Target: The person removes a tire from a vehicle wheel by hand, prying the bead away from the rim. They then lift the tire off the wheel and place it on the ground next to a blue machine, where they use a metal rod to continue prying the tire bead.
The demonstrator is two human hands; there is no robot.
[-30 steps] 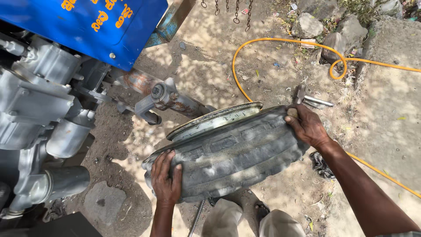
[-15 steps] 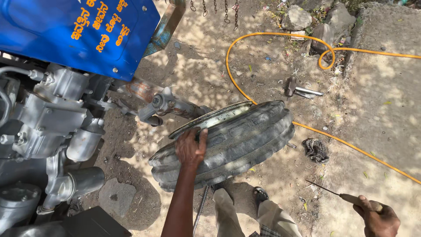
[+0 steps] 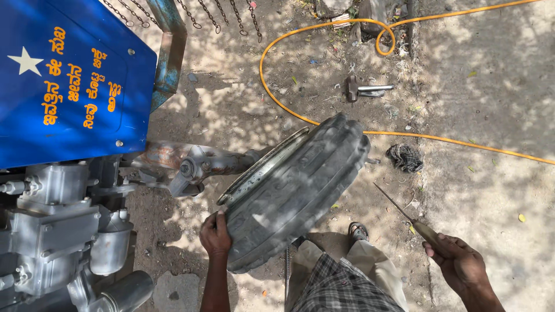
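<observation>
My left hand point(image 3: 215, 234) grips tyre point(image 3: 295, 193) near rim — right hand point(image 3: 459, 263) closed on screwdriver point(image 3: 411, 222), far rt.

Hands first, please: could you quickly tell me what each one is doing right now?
Left hand: gripping the edge of the upright tyre.
Right hand: closed around the handle of a long thin screwdriver.

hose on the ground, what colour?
Yellow-orange; the hose shows clearly in the head view, looping across the dirt.
</observation>
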